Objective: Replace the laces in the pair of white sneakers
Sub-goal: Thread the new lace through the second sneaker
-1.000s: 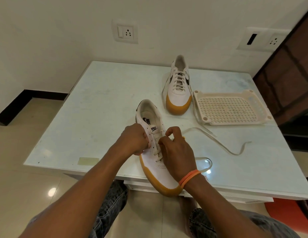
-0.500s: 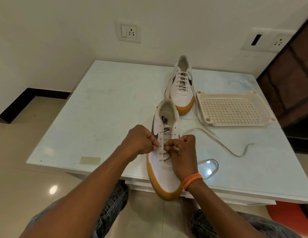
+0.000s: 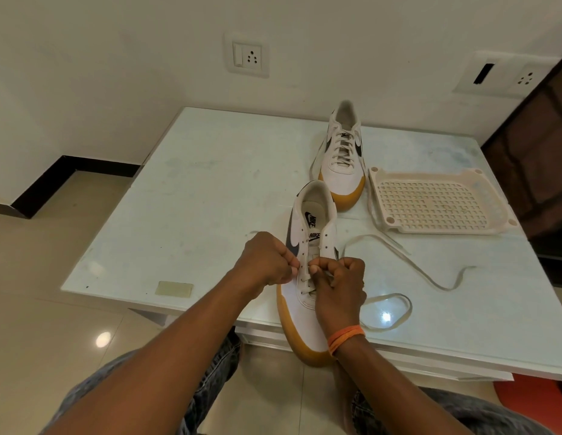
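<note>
Head view: the near white sneaker (image 3: pixel 308 296) lies at 6 o'clock on the table (image 3: pixel 210 196), toe over the edge. The left hand (image 3: pixel 264 262) pinches its eyelet flap; the right hand (image 3: pixel 341 284) pinches the cream lace (image 3: pixel 395 309) trailing toward 3 o'clock. The laced sneaker (image 3: pixel 344 164) sits at 12 o'clock, beside a perforated tray (image 3: pixel 436 205).

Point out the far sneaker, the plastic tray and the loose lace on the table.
far sneaker (image 3: pixel 341 171), head view, on its white toe.
plastic tray (image 3: pixel 436 200), head view, on its perforated floor.
loose lace (image 3: pixel 430 277), head view, on the strand right of the hands.
</note>
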The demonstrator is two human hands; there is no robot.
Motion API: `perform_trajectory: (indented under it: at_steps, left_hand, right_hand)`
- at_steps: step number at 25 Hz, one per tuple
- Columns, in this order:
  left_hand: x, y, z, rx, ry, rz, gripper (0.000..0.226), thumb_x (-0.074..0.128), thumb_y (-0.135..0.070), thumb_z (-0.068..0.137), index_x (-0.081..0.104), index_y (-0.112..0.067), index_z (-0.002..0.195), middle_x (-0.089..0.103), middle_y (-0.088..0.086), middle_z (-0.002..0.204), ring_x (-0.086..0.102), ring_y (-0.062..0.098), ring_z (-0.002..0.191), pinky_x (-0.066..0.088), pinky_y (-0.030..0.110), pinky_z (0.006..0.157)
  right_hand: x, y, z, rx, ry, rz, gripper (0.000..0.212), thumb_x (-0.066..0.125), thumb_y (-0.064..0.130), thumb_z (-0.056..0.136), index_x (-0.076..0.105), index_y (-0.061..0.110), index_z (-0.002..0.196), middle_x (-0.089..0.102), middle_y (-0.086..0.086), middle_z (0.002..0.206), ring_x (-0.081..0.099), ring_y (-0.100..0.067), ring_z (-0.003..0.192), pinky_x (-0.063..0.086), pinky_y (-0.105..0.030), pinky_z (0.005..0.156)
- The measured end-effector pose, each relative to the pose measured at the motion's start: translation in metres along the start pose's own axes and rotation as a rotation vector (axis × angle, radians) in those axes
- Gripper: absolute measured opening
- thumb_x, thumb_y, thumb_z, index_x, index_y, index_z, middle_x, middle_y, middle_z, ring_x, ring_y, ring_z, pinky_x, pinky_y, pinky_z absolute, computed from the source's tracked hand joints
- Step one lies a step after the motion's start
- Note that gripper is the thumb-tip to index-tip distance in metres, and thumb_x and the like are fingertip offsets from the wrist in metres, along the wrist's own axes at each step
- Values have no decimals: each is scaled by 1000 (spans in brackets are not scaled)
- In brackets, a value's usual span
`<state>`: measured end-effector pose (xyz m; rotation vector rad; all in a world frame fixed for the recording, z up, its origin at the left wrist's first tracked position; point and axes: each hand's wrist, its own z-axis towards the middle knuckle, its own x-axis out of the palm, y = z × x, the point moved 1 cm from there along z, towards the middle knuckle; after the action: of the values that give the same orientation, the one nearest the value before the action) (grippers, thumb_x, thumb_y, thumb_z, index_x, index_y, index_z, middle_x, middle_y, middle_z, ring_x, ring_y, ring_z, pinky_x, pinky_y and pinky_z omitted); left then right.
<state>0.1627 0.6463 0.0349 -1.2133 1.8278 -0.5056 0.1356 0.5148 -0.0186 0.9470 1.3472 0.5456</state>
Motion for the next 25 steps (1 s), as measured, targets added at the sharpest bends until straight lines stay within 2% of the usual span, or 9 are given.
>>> perform_trajectory:
  at_steps: [4,8,10,12,15,18,20,23,25]
  left_hand:
    - [1,1,-3,-67,44,-180,7,72,7,80,70,1,82,70,21,96,70,28,87,60,34,79]
    - [3,-1,-2,30,-29,41,8,79,-13,78,74,-8,80,72,12,87,69,20,79,58,28,71]
    - [4,-5,-2,115,-93,171,12,80,-20,78,76,-9,80,72,9,83,69,20,76,57,28,71]
    - [2,-10,-3,170,-102,236,11,80,-18,78,77,-8,82,73,8,82,68,18,76,56,28,75]
    - [-13,-16,-6,154,-96,292,6,77,-14,81,76,-9,82,72,4,79,68,15,75,57,25,67]
    - [-45,-12,-2,127,-181,294,10,73,-9,82,76,-2,89,73,11,86,70,22,82,59,36,78]
    - [-75,-3,3,122,-346,254,7,71,-6,83,76,-2,88,73,15,88,70,28,86,58,40,83]
    - [-100,9,10,110,-556,233,11,64,-1,87,74,-5,85,73,14,93,69,27,86,56,33,83]
    - [-91,11,14,131,-550,355,13,66,-7,87,71,-6,99,68,14,109,64,28,98,48,28,83]
  right_hand:
    - [-2,-1,4,-49,61,-163,5,65,24,90,70,23,89,33,1,101,39,-18,96,37,-36,88]
    - [-5,-3,13,-91,158,-149,11,65,23,90,65,27,79,34,-2,100,44,-22,94,45,-45,90]
    - [-9,-1,18,-119,191,-163,7,66,26,89,67,27,82,35,-2,101,42,-17,92,44,-39,88]
    - [-18,4,26,-182,264,-192,7,67,27,88,72,22,88,38,-4,101,37,-9,86,40,-26,82]
    - [-43,12,39,-290,445,-241,12,66,28,89,73,24,97,37,0,99,40,-1,85,42,-18,81]
    - [-59,11,44,-370,498,-377,14,59,33,93,71,35,101,38,5,99,49,-9,90,45,-36,87]
    - [-60,9,43,-365,486,-375,22,52,29,95,70,41,93,38,10,94,48,-11,90,44,-42,87]
    - [-58,9,44,-348,464,-273,36,40,25,94,70,45,87,40,13,88,48,-11,87,45,-48,87]
    - [-60,9,48,-355,434,-184,42,36,22,87,67,49,93,42,11,86,50,-11,84,46,-49,86]
